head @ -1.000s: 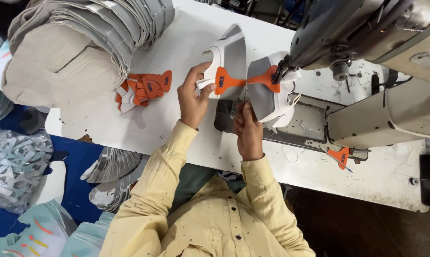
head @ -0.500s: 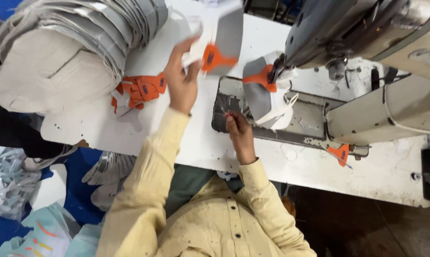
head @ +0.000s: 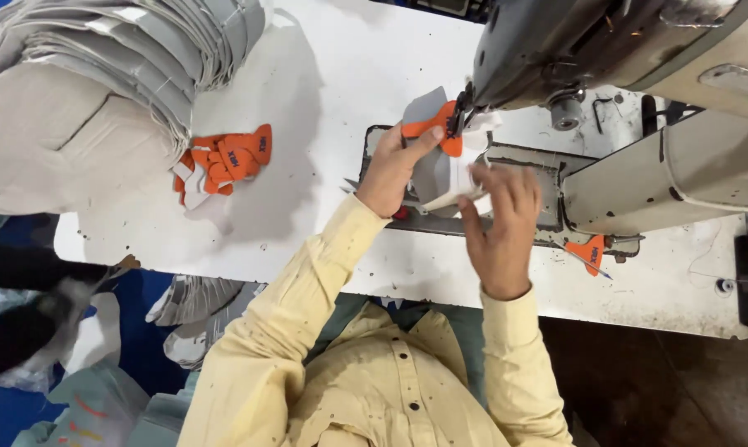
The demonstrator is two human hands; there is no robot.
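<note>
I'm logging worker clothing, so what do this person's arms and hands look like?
Both arms wear long pale yellow shirt sleeves with buttoned cuffs, speckled with small dark spots. The left hand and right hand are bare: no gloves, rings or watch show.

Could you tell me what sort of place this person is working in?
Probably a shoe or garment stitching workshop: a grey industrial sewing machine stands on a white worktable, both hands hold a grey, white and orange cut piece at it, and a big stack of grey cut pieces waits nearby.
</note>
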